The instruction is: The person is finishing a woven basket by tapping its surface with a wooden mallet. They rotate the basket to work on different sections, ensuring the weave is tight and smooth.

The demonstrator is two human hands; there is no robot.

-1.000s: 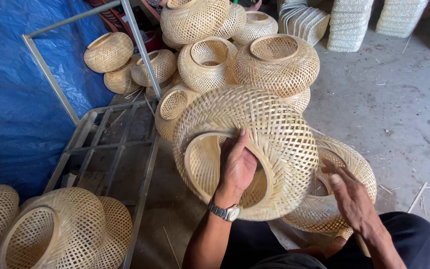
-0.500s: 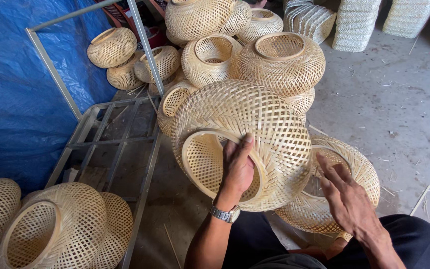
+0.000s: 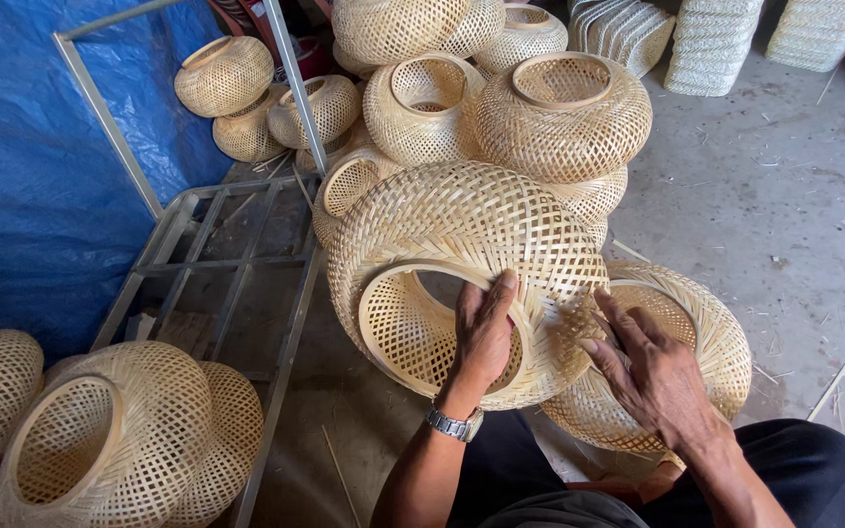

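A large round woven bamboo shade [image 3: 462, 235] is tilted on its side in front of me, its ringed opening facing me. My left hand [image 3: 483, 332], with a metal watch on the wrist, grips the rim of that opening, fingers hooked inside. My right hand [image 3: 643, 367] lies flat with fingers spread against the shade's right flank. Beneath and to the right lies a second woven shade [image 3: 706, 332], partly covered by my right hand.
A pile of similar woven shades [image 3: 559, 108] rises behind. More shades [image 3: 110, 440] lie at lower left. A grey metal frame [image 3: 217, 264] stands against a blue tarp [image 3: 22, 176]. Stacked woven pieces [image 3: 716, 39] sit on the concrete floor [image 3: 784, 215].
The large shade has turned a little in my hands. My right hand has moved up from the lower shade onto the large shade's side.
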